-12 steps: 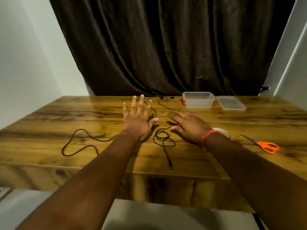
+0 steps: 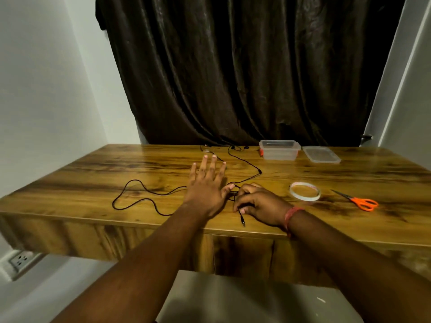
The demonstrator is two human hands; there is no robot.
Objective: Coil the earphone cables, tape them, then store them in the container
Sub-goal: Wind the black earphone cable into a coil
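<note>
Left hand (image 2: 206, 187) lies flat on the wooden table (image 2: 93, 183) at frame centre, fingers straight & spread, palm down over the black earphone cable (image 2: 144, 194); thumb tip reaches toward the right hand. Right hand (image 2: 258, 203), just right of it w/ a red band on the wrist, has fingers curled, pinching the cable near its plug end (image 2: 243, 222); the plug sticks out below the hand toward the table's near edge. Rest of the cable runs uncoiled: one loose loop spreads to the left of the left hand, another strand goes up & right to the earbuds (image 2: 239, 148) near the table's far edge.

Clear plastic container (image 2: 278, 150), upper right of centre, stands open w/ an orange clip on its left side; can't tell if anything's inside. Its clear lid (image 2: 321, 154) lies flat just beside it on the right. Tape roll (image 2: 305, 191) lies flat right of the right hand; orange-handled scissors (image 2: 356, 200) further right. Dark curtain (image 2: 245, 66) hangs behind.
</note>
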